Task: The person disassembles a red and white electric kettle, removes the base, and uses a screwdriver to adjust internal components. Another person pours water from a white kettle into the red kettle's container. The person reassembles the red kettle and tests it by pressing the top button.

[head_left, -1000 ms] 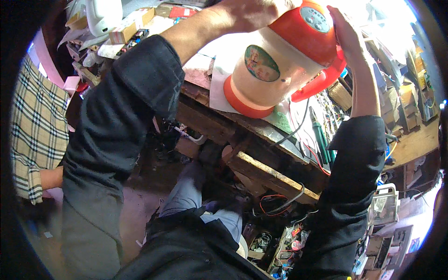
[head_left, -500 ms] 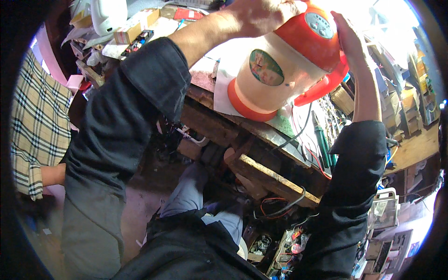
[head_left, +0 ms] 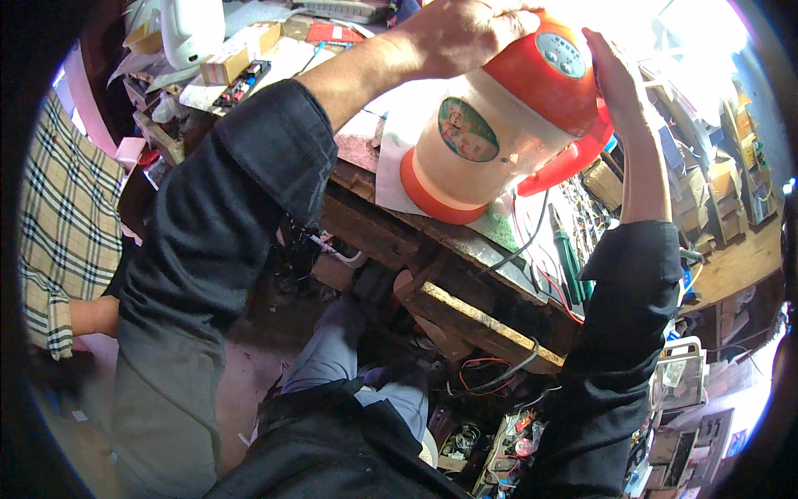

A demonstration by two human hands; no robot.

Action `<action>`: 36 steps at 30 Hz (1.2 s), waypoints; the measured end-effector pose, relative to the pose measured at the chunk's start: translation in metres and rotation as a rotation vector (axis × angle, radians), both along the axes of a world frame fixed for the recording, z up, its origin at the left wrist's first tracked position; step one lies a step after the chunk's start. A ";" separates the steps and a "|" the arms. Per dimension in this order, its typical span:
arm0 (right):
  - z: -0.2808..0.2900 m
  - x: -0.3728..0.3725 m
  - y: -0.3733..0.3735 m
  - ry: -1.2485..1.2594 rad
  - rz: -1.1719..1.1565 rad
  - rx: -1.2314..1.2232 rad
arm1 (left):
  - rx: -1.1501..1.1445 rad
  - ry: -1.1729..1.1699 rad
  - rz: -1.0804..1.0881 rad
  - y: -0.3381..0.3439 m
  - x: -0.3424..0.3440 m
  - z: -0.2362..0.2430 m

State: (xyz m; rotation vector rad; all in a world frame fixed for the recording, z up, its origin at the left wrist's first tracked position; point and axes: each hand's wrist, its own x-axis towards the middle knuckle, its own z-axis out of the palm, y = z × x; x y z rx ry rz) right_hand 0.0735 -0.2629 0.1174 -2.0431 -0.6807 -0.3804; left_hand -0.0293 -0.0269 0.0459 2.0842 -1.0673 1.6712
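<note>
A jug-shaped soymilk maker point(head_left: 465, 179) stands on the workbench, leaning a little in the picture. Its body is pale with an oval picture label, and its base, handle and head are orange-red. On the head is a round grey button panel. My left hand point(head_left: 465, 37) grips the top of the head from the left, its fingers curled over the rim. On the other side my right hand point(head_left: 613, 71) is wrapped against the head above the red handle point(head_left: 573, 158); part of its fingers is hidden.
Green-handled pliers point(head_left: 569, 254) and loose wires lie on the bench right of the soymilk maker. At the back left are a white appliance point(head_left: 193, 33) and a cardboard box point(head_left: 241, 54). An open wooden drawer edge point(head_left: 490, 324) juts below. A person's plaid sleeve point(head_left: 71, 233) is at far left.
The whole view has shifted slightly, with the bench appearing a little lower and further left. Both hands keep their hold on the soymilk maker's head.
</note>
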 end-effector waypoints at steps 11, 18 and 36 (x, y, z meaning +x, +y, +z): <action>0.002 0.036 -0.018 0.118 0.054 0.064 | -0.001 0.016 -0.017 0.001 0.004 -0.002; 0.007 0.030 -0.017 0.144 0.021 0.016 | -0.010 0.008 -0.016 0.001 0.006 -0.003; 0.005 0.031 -0.016 0.105 0.109 0.041 | 0.054 -0.097 0.045 0.002 0.006 -0.001</action>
